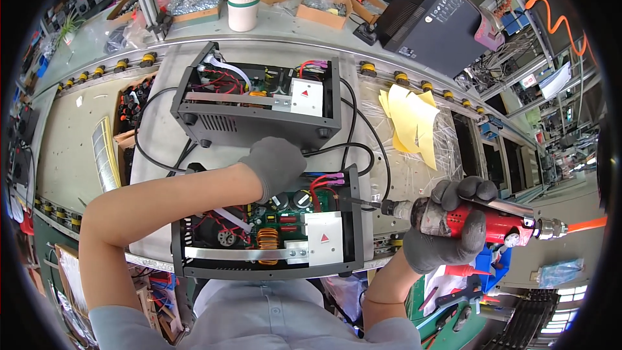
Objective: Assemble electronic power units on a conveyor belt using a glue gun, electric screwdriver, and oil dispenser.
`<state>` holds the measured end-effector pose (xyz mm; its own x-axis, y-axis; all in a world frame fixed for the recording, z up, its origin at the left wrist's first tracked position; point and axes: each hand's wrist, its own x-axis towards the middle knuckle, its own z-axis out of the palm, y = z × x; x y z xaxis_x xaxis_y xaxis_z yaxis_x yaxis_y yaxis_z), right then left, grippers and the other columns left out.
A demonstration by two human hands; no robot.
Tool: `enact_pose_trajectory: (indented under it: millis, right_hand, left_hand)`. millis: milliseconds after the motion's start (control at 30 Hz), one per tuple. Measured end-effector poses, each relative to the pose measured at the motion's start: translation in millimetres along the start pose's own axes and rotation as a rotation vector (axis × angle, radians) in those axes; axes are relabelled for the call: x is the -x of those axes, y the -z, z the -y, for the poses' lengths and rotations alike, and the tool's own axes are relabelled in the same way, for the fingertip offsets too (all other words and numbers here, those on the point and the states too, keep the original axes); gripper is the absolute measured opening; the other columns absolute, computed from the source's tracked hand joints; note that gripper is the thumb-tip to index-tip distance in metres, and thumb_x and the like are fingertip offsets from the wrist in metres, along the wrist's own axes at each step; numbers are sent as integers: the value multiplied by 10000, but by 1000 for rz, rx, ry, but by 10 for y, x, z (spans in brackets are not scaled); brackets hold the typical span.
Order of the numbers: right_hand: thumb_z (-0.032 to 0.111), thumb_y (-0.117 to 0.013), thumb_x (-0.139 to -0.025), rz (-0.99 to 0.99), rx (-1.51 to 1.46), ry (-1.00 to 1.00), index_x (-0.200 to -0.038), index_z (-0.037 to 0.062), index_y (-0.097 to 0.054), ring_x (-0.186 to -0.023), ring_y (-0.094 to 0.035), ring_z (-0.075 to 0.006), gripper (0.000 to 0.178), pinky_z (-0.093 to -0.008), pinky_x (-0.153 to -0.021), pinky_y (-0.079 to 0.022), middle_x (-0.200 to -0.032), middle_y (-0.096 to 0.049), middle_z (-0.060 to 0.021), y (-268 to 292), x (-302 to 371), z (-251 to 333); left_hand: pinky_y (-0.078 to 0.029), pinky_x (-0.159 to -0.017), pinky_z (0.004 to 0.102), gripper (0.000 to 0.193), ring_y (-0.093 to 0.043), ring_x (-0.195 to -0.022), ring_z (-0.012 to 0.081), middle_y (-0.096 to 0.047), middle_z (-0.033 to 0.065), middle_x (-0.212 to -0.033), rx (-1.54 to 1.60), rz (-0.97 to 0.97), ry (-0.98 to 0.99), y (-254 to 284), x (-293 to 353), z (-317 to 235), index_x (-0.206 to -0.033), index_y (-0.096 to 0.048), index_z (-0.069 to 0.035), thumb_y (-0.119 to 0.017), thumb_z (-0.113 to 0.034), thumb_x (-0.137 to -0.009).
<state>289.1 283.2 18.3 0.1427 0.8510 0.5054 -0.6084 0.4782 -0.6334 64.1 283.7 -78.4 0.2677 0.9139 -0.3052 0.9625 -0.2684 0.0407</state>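
Near open chassis at bench edge; right hand presses red screwdriver against side.

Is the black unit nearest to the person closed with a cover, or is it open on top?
Open on top: the near black unit has no cover, so its green circuit board, copper coil and red wires show.

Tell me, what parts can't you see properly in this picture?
- Head view: the left hand in its grey glove covers the far edge of the near open black case; what its fingertips touch is hidden.
- The screwdriver bit and any screw at the case's right wall are too small to make out.
- The right hand wraps the red power screwdriver, hiding its trigger.
- The workbench bends and blurs toward the rim.
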Motion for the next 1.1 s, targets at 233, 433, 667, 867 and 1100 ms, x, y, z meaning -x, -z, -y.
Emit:
enact_pose_trajectory:
  millis: [233, 433, 667, 867, 1100]
  right_hand:
    - [158, -670, -683, 25, -22, -71, -1026, 15, -513, -615, -544, -187, 404, -284, -553, -451, -869, -553, -119, 91, -14, -67]
    - [150, -680, -685, 49, 46, -140, -1012, 33, -496, -624, -555, -190, 393, -288, -499, -453, -855, -559, -119, 123, -16, -131]
    - [161, -632, -682, 60, 94, -281, -1016, 18, -492, -590, -505, -176, 390, -290, -528, -445, -832, -528, -115, -8, 67, -221]
    - [76, -708, -724, 143, 133, -414, -1111, 89, -459, -725, -522, -152, 460, -296, -629, -462, -972, -524, -68, 34, 73, -281]
    - [-38, -647, -733, 221, -40, -351, -1116, 56, -445, -900, -537, -151, 444, -317, -799, -472, -1055, -516, -82, 0, 101, -373]
  left_hand:
    - [-514, -650, 363, 141, -648, -718, 253, -644, 117, -740, 568, -153, 62, 195, -38, 79, -861, -662, -39, -618, -86, -736]
    - [-516, -645, 324, 165, -647, -709, 233, -644, 146, -804, 972, -194, 197, -23, -93, 10, -886, -639, -2, -625, -71, -737]
    - [-537, -570, 272, 112, -663, -672, 175, -642, 118, -783, 1461, -92, 418, 22, -12, -133, -912, -570, 34, -569, 21, -801]
    - [-536, -544, 252, 96, -662, -660, 155, -655, 118, -825, 1361, 13, 448, 110, -17, -144, -894, -553, 32, -581, 18, -804]
    - [-532, -531, 244, 82, -654, -644, 145, -658, 126, -829, 1326, -26, 405, -21, -54, -114, -875, -559, 43, -592, 23, -802]
